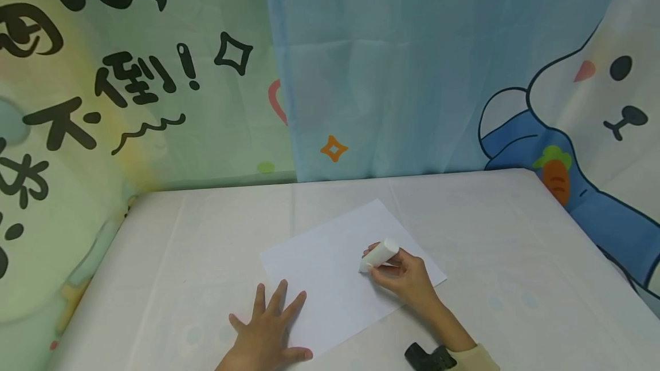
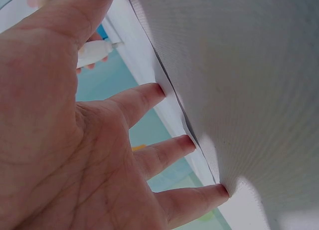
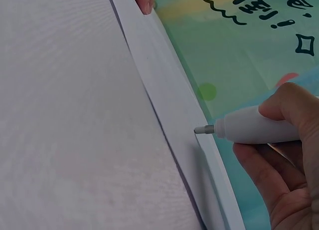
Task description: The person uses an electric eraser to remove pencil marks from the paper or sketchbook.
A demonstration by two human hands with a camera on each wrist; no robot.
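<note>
A white sheet of paper (image 1: 330, 279) lies at a slant on the white-covered table. My right hand (image 1: 407, 276) grips a thick white pen-shaped tool (image 1: 380, 254) over the right part of the sheet. In the right wrist view the tool (image 3: 254, 126) tapers to a narrow greyish tip, pointed at the paper (image 3: 172, 110), with thumb and fingers around its body. My left hand (image 1: 268, 328) lies at the sheet's lower left edge, fingers spread, thumb on the paper. The left wrist view shows its fingertips (image 2: 188, 142) down at the surface and nothing held in the palm.
The white table cover (image 1: 196, 256) extends around the sheet. A printed cloth backdrop (image 1: 387, 73) with a cartoon animal and large black characters stands behind and at the left. A black device (image 1: 430, 356) sits at the right wrist, beside a pale sleeve (image 1: 471, 358).
</note>
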